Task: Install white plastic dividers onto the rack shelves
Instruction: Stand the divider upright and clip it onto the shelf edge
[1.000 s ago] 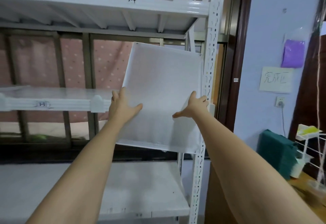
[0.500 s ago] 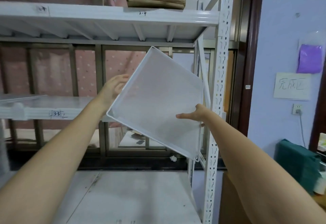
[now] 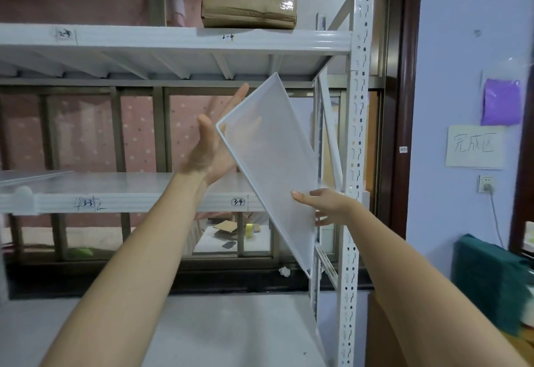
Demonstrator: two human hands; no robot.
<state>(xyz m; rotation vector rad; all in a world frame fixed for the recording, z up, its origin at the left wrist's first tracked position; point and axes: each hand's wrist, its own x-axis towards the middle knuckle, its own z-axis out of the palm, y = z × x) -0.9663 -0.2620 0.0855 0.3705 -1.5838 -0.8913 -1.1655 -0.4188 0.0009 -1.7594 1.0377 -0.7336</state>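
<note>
Between rack shelves (image 3: 144,181), both hands (image 3: 211,149) hold a tilted divider (image 3: 274,164).

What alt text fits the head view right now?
Two bare hands hold a white plastic divider tilted near the rack's right upright: the left hand flat behind it, the right hand gripping its lower edge. A cardboard box sits on the shelf above.

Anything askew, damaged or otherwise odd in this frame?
Only the white translucent plastic divider panel: it hangs tilted, not seated, beside the white perforated rack upright. The left hand lies flat behind its upper edge; the right hand pinches its lower right edge. No damage shows.
</note>
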